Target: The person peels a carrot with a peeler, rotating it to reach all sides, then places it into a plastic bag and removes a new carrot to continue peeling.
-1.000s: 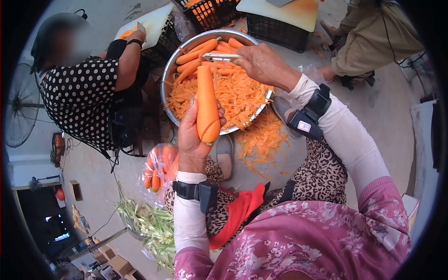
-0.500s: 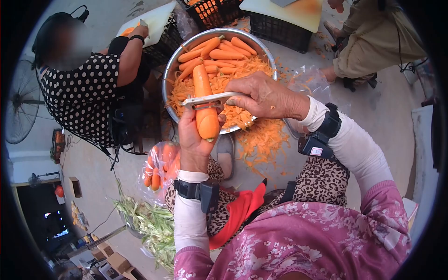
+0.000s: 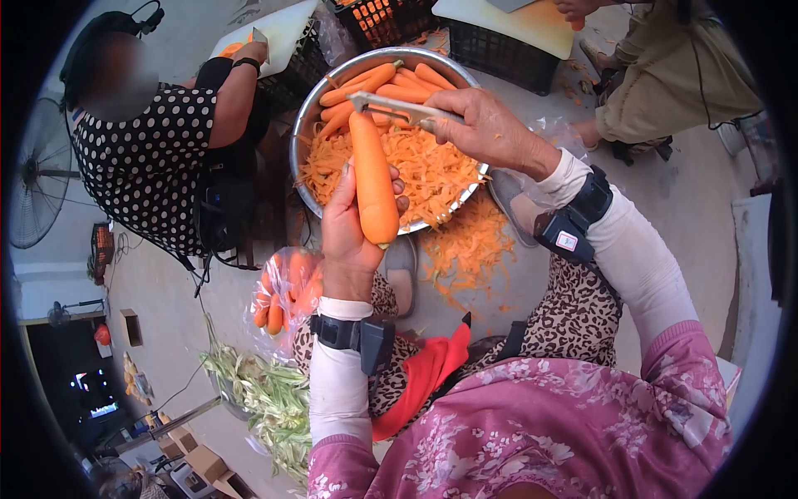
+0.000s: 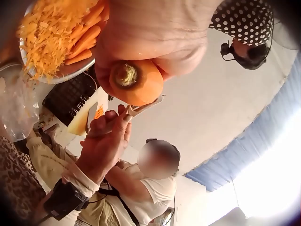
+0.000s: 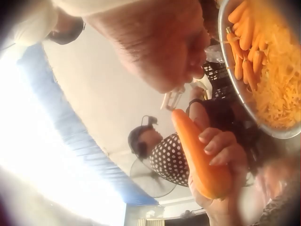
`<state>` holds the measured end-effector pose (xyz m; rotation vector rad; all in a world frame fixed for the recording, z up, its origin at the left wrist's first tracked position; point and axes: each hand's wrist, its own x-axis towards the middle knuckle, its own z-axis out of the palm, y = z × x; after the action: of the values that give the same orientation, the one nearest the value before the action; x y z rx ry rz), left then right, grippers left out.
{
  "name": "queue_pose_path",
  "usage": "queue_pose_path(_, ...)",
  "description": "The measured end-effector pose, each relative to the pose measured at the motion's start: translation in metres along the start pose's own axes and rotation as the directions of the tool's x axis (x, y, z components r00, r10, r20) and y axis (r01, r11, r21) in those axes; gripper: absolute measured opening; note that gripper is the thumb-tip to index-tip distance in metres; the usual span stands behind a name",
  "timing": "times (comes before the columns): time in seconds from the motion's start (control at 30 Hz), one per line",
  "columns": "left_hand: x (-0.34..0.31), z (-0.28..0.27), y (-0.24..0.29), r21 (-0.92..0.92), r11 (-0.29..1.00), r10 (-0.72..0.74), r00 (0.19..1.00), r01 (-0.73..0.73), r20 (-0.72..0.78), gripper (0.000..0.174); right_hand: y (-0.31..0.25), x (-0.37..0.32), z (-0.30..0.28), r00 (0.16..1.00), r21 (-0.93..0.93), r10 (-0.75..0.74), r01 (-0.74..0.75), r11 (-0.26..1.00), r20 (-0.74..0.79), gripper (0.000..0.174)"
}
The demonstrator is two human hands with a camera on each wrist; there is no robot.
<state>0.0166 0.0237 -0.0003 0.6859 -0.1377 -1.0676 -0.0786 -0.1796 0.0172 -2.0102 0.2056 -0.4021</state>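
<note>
My left hand (image 3: pixel 347 224) grips a large peeled carrot (image 3: pixel 376 187), its thick end toward me and its tip pointing away over the basin. In the left wrist view the carrot's stem end (image 4: pixel 126 74) faces the camera. My right hand (image 3: pixel 490 129) holds a peeler (image 3: pixel 391 106) by its handle, with the blade at the carrot's far tip. The right wrist view shows the peeler (image 5: pixel 173 99) right by that tip. Below both hands, a metal basin (image 3: pixel 297 166) holds orange peelings (image 3: pixel 432 170) and several whole carrots (image 3: pixel 416 83) at its far side.
More peelings (image 3: pixel 470 249) lie on the floor by my shoes. A clear bag of carrots (image 3: pixel 287 291) sits left of my knee, with pale green husks or leaves (image 3: pixel 266 399) below it. Black crates (image 3: pixel 503 58) with cutting boards stand beyond the basin. Other people (image 3: pixel 150 166) sit left and right.
The peeler was at the far tip, came down along the carrot toward me, then went back up to the tip. My left hand keeps its hold; the carrot has turned slightly.
</note>
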Motion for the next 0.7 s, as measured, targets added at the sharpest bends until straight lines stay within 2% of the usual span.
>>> queue_pose_path(0.03,0.002,-0.005,0.000,-0.071,0.997,-0.013,1.000,0.014,0.008,0.037,-0.010,-0.007,0.001,1.000,0.001,0.001,-0.001,1.000,0.005,0.019)
queue_pose_path(0.07,0.002,-0.009,0.001,-0.140,0.990,-0.024,1.000,0.027,0.018,0.037,-0.021,-0.014,0.001,0.990,-0.051,-0.094,0.100,0.994,0.102,0.018)
queue_pose_path(0.1,0.001,-0.009,0.001,-0.140,0.990,-0.021,1.000,0.023,0.015,0.037,-0.028,-0.019,0.002,0.962,-0.093,-0.183,0.205,0.974,0.202,0.017)
queue_pose_path(0.17,0.000,-0.007,0.003,-0.137,0.991,-0.013,0.991,-0.005,-0.134,0.038,-0.034,-0.029,0.006,0.947,-0.064,-0.210,0.232,0.971,0.244,0.016)
queue_pose_path(0.2,-0.001,-0.006,0.004,-0.109,0.994,-0.004,0.995,-0.008,-0.104,0.038,-0.035,-0.031,0.007,0.929,-0.036,-0.236,0.256,0.966,0.284,0.015)
queue_pose_path(0.33,0.001,-0.005,0.002,-0.139,0.990,-0.024,0.992,0.007,-0.121,0.038,-0.024,-0.027,0.016,0.932,-0.074,-0.277,0.301,0.951,0.234,0.013)
queue_pose_path(0.4,0.001,-0.013,-0.001,-0.042,0.999,-0.031,0.998,0.028,-0.062,0.040,-0.007,-0.013,0.014,0.936,-0.255,-0.351,0.348,0.902,0.034,0.013)
queue_pose_path(0.43,0.000,-0.012,-0.003,-0.042,0.999,-0.033,0.998,0.031,-0.062,0.040,-0.002,-0.004,0.006,0.941,-0.348,-0.338,0.315,0.883,-0.006,0.014)
queue_pose_path(0.47,0.000,-0.011,-0.004,0.055,0.998,-0.020,1.000,0.020,-0.002,0.041,0.005,0.007,-0.004,0.944,-0.438,-0.327,0.274,0.856,-0.048,0.015)
queue_pose_path(0.5,0.000,-0.009,-0.005,0.151,0.989,-0.009,0.998,0.000,0.062,0.042,0.020,0.016,-0.011,0.944,-0.440,-0.326,0.273,0.856,-0.049,0.015)
queue_pose_path(0.57,0.001,-0.002,-0.006,0.110,0.994,-0.030,0.994,0.019,0.104,0.043,0.051,0.026,-0.017,0.980,-0.593,-0.111,-0.010,0.805,-0.167,0.019)
queue_pose_path(0.6,0.000,-0.001,-0.004,0.063,0.997,-0.052,0.989,0.043,0.141,0.044,0.043,0.024,-0.019,0.979,-0.591,-0.109,-0.015,0.807,-0.173,0.019)
queue_pose_path(0.63,0.000,0.000,-0.003,0.062,0.997,-0.049,0.989,0.041,0.140,0.044,0.036,0.023,-0.024,0.976,-0.511,-0.054,-0.062,0.858,-0.210,0.019)
queue_pose_path(0.67,0.001,0.000,-0.003,0.112,0.994,-0.020,0.998,0.013,0.066,0.039,0.028,0.022,-0.026,0.972,-0.428,0.000,-0.103,0.898,-0.234,0.020)
queue_pose_path(0.7,0.001,0.000,-0.003,0.166,0.986,0.011,1.000,-0.010,-0.006,0.036,0.023,0.020,-0.025,0.974,-0.431,-0.005,-0.096,0.897,-0.228,0.020)
